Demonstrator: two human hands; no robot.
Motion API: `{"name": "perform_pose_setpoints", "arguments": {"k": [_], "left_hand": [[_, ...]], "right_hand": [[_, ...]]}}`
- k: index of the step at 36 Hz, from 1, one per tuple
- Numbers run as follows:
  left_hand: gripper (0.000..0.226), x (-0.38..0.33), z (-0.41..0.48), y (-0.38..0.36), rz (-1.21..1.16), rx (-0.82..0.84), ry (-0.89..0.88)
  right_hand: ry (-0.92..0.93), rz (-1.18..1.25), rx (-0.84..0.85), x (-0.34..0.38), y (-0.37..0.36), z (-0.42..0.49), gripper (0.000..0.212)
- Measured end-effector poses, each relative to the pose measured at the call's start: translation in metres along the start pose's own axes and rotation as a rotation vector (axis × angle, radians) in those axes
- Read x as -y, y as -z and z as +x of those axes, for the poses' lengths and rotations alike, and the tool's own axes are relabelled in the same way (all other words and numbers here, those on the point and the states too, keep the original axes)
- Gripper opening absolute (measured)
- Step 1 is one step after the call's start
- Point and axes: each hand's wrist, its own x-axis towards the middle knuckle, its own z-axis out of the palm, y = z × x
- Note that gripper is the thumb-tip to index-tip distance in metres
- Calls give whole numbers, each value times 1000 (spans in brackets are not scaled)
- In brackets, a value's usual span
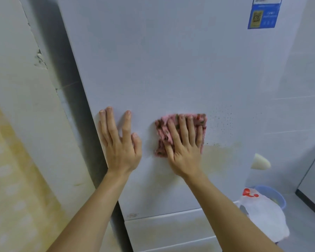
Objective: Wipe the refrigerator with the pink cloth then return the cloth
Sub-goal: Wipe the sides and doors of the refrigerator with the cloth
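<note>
Wiping is under way: right hand [185, 148] is pressing the pink cloth [180, 133] flat-fingered against the refrigerator [162, 60] door, left hand [119, 142] bracing beside, fingers spread. Specks are remaining rightward; cloth's return is pending.

Fridge door [162, 60] smooth, matt; pink cloth [164, 131] nubby fabric

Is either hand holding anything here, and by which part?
Nothing is gripped. The right hand presses the cloth flat on the fridge, straight fingers across its middle; the left hand rests bare on the fridge.
</note>
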Motion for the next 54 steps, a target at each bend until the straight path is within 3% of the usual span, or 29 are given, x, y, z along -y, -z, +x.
{"name": "perform_pose_setpoints", "arguments": {"k": [8,17,23,30,35,47,54], "left_hand": [[51,-12,2,-10,-40,16,-21],[54,-13,1,-18,5,-26,-18],[52,-16,-1,-21,58,-28,-15],[52,-15,-2,-21,80,-13,-24],[55,-17,1,-22,103,-18,-29],[62,-34,12,-22,147,11,-24],[67,-36,8,-27,165,26,-8]], "right_hand": [[14,16,147,-13,7,-14,72],[-63,131,9,-22,38,86,67],[-53,67,-101,-23,26,77,63],[-39,20,8,-39,6,-11,78],[-63,54,88,-39,12,-8,78],[-180,127,66,-40,40,76,68],[-120,29,-50,-50,19,29,61]]}}
